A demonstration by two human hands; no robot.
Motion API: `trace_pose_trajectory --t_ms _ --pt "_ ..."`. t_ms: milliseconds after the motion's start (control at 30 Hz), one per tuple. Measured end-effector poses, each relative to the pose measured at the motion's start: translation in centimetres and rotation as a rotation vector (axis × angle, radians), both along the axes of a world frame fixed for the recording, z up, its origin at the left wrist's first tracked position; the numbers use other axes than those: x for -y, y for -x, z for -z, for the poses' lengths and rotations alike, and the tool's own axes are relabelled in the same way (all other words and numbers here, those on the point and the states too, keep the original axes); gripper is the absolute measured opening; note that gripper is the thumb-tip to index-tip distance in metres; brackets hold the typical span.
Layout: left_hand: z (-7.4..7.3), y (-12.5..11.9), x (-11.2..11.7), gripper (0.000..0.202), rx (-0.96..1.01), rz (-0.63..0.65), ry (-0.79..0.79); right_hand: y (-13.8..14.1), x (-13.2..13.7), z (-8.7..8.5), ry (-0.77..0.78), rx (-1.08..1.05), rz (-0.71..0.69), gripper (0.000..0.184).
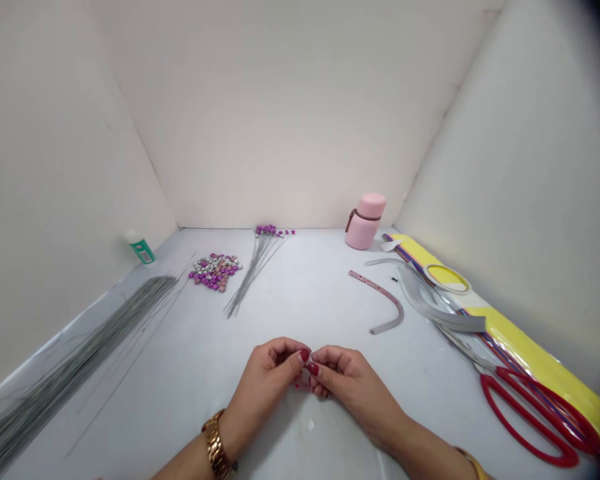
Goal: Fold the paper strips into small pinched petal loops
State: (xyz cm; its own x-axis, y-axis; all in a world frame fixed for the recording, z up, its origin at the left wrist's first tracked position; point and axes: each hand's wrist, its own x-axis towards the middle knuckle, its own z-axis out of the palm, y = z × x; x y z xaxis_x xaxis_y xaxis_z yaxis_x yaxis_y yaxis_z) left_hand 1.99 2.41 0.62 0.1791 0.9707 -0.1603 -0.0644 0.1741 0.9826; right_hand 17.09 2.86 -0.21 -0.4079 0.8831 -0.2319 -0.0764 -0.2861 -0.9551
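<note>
My left hand (275, 372) and my right hand (344, 377) meet at the near middle of the table, thumbs and fingers pinched together. Between the fingertips is a small pink patterned paper strip (303, 385), mostly hidden by the fingers. On the table just below lies a tiny white scrap (311, 425). To the right, a curved pink patterned strip (380, 291) with a grey underside rests on the table. Further left is a pile of small purple, silver and copper-coloured puffy pieces (215, 271), like folded paper stars.
Thin wires (95, 353) lie bundled at left, beside a green-labelled tube (143, 250). Purple-tipped wire stems (255, 270) rest at the back. A pink flask (364, 223) stands back right. Red-handled scissors (530, 407), grey strips (460, 324), a tape roll (447, 278) and yellow packs (540, 363) line the right.
</note>
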Motion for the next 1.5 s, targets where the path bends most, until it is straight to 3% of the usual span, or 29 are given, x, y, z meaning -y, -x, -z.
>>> trace_pose_trajectory --t_ms 267,433,533,800,1000,1167,1267,1500 --pt "0.4 -0.4 0.5 0.013 -0.084 -0.082 -0.050 0.3 0.1 0.1 0.048 0.025 0.062 0.019" --pt "0.3 -0.5 1.2 0.013 -0.340 -0.188 -0.334 0.7 0.4 -0.5 0.126 -0.043 0.098 0.025" --pt "0.1 -0.5 1.5 0.015 -0.448 -0.189 -0.508 0.8 0.7 -0.7 0.148 -0.062 0.113 0.029" --pt "0.3 -0.2 1.3 0.017 -0.521 -0.151 -0.643 0.7 0.9 -1.2 0.116 -0.193 0.062 0.027" --pt "-0.2 -0.2 1.5 0.019 -0.460 -0.083 -0.568 0.7 0.7 -0.8 0.075 -0.153 0.120 0.023" --pt "0.4 -0.5 1.2 0.014 -0.184 -0.155 -0.271 0.6 0.7 -0.7 0.073 -0.096 0.135 0.018" --pt "0.8 -0.7 1.0 0.021 -0.071 -0.144 -0.113 0.5 0.7 -0.7 0.043 -0.059 0.134 0.018" --pt "0.6 -0.9 0.8 0.021 0.012 -0.147 0.009 0.6 0.7 -0.5 0.041 -0.008 0.143 0.018"
